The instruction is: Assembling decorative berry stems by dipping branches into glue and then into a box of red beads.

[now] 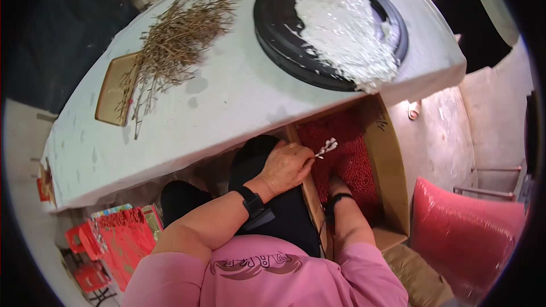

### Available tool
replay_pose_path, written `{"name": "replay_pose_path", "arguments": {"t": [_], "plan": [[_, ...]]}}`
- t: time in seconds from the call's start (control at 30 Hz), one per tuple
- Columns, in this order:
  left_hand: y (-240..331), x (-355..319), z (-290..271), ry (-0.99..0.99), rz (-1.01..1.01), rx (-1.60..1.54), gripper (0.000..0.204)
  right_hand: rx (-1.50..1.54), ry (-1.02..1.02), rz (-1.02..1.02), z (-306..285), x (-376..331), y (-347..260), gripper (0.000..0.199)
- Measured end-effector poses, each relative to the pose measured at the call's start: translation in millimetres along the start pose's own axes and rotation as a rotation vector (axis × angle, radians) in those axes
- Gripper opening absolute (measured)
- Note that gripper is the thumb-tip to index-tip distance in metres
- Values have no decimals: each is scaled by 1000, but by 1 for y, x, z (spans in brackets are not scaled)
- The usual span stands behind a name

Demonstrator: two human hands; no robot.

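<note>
My left hand is closed in a pinch on a small twig with white-coated tips, held over the near edge of an open cardboard box. A mass of small red beads or granules fills the box. Down among them reaches my right hand; its fingers are sunk or hidden, so what they hold does not show. On the table above the box, a thick white paste is spread over a round black lid-like tray. A heap of thin brown twigs lies at the table's far left.
The twigs partly cover a rectangular gold-brown tray. A pale cloth drapes the table, whose near edge runs just beyond my knees. To the right stands a red plastic-wrapped seat. Red-covered items are stacked at lower left.
</note>
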State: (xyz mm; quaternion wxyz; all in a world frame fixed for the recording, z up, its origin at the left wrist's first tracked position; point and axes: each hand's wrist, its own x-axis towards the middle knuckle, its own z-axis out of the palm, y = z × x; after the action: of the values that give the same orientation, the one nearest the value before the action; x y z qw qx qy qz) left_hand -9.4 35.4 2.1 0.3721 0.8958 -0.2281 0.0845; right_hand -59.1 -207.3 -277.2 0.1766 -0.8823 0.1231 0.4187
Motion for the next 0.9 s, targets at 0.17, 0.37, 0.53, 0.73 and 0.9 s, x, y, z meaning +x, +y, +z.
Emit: {"name": "replay_pose_path", "arguments": {"t": [0.17,0.37,0.53,0.73,0.9], "plan": [[5,4,4,-44,-6,14,8,83,-102,293,43,11,81,48],[0,4,4,-39,9,103,10,323,-452,483,-29,-47,63,58],[16,16,19,-31,47,103,9,387,-21,-115,17,3,143,60],[7,24,22,-55,108,350,5,1401,-41,-248,-93,-117,35,51],[4,29,32,-139,121,379,6,1504,158,-474,-146,-158,21,48]]}}
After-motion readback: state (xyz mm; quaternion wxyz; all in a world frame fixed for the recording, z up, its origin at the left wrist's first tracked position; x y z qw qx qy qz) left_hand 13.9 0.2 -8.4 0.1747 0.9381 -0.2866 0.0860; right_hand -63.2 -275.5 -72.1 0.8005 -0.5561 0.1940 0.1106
